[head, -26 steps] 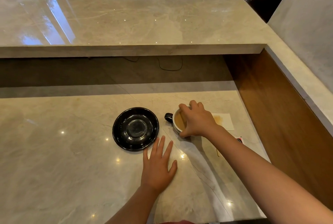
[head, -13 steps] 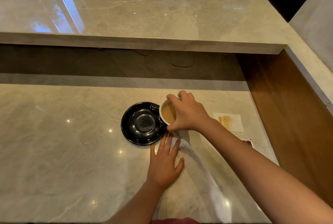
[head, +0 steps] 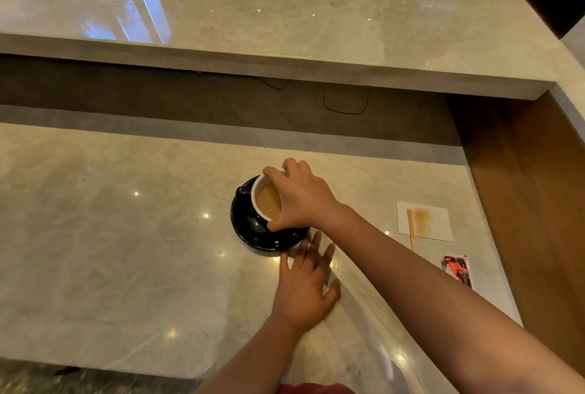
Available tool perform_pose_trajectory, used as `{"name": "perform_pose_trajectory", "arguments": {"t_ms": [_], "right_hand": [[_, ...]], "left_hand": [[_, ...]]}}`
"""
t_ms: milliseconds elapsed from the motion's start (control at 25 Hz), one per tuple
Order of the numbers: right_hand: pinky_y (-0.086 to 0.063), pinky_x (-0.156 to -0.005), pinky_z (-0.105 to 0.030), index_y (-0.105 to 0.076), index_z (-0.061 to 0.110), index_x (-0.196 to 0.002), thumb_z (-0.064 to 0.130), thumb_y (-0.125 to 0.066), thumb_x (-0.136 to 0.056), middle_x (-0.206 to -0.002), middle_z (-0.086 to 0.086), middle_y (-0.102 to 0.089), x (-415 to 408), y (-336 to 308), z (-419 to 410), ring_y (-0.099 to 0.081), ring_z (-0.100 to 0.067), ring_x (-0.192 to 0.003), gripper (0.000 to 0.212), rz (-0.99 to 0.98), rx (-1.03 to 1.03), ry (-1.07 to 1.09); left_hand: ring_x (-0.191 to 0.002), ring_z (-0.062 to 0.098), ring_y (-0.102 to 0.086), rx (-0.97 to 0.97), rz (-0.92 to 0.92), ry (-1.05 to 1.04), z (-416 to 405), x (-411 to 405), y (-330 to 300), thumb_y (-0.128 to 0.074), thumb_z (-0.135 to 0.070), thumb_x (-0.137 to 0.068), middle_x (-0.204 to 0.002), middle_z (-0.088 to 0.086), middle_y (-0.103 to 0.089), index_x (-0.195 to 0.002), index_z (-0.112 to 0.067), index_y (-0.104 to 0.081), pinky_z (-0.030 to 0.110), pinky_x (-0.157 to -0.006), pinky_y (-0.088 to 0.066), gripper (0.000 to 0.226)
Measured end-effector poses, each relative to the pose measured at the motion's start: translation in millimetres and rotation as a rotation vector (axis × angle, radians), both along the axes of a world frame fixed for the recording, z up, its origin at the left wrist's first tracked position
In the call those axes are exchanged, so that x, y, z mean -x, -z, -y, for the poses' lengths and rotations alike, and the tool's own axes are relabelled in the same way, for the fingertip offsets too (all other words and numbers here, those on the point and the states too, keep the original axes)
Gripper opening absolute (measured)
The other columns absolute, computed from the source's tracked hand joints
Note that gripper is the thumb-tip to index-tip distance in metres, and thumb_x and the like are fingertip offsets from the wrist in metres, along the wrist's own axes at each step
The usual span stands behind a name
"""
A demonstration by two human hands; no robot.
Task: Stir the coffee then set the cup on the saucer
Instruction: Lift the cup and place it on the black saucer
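A black cup with a white inside holds light brown coffee (head: 268,205). My right hand (head: 300,197) grips the cup from above by its rim, over the black saucer (head: 253,232); the cup's handle points left. Whether the cup rests on the saucer or hovers just above it, I cannot tell. My left hand (head: 305,286) lies flat on the marble counter with fingers spread, fingertips close to the saucer's near edge. A wooden stir stick (head: 411,228) lies on a white napkin to the right.
The white napkin (head: 438,222) carries a coffee stain. A torn red sachet (head: 457,269) lies near the counter's right edge. A raised marble ledge (head: 285,70) runs across the back, and a wooden side panel (head: 531,187) closes off the right.
My right hand has carried the cup left from the counter beside the napkin to over the saucer. My left hand has stayed flat on the counter.
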State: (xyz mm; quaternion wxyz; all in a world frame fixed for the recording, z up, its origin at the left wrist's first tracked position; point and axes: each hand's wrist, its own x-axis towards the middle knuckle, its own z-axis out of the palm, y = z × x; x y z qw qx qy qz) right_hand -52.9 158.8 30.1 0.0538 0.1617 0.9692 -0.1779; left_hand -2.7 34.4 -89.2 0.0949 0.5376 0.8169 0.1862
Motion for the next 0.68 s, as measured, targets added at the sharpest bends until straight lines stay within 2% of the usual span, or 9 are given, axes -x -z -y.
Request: {"name": "perform_pose_trajectory", "arguments": {"t_ms": [120, 680], "right_hand": [[-0.052, -0.078, -0.042, -0.031, 0.023, -0.131, 0.048, -0.078, -0.055, -0.127, -0.012, -0.039, 3.7, 4.1, 5.3, -0.036, -0.029, -0.114, 0.092, 0.003, -0.001, -0.023], [-0.048, -0.081, -0.043, -0.024, 0.025, -0.137, 0.053, -0.075, -0.060, -0.135, -0.011, -0.034, 8.0, 7.4, 8.0, -0.032, -0.031, -0.119, 0.097, 0.069, -0.061, -0.060]], "left_hand": [[-0.136, 0.025, -0.019, 0.016, -0.014, 0.007, 0.0, 0.6, -1.2, -0.035, -0.047, -0.089, -0.141, 0.009, -0.042, -0.136, -0.020, -0.038, 0.056, -0.106, -0.013, 0.054], [-0.134, 0.025, -0.024, -0.004, -0.031, 0.009, 0.3, 0.7, -0.4, -0.038, -0.046, -0.089, -0.136, 0.009, -0.047, -0.128, -0.018, -0.050, 0.050, -0.105, -0.010, 0.050]]}}
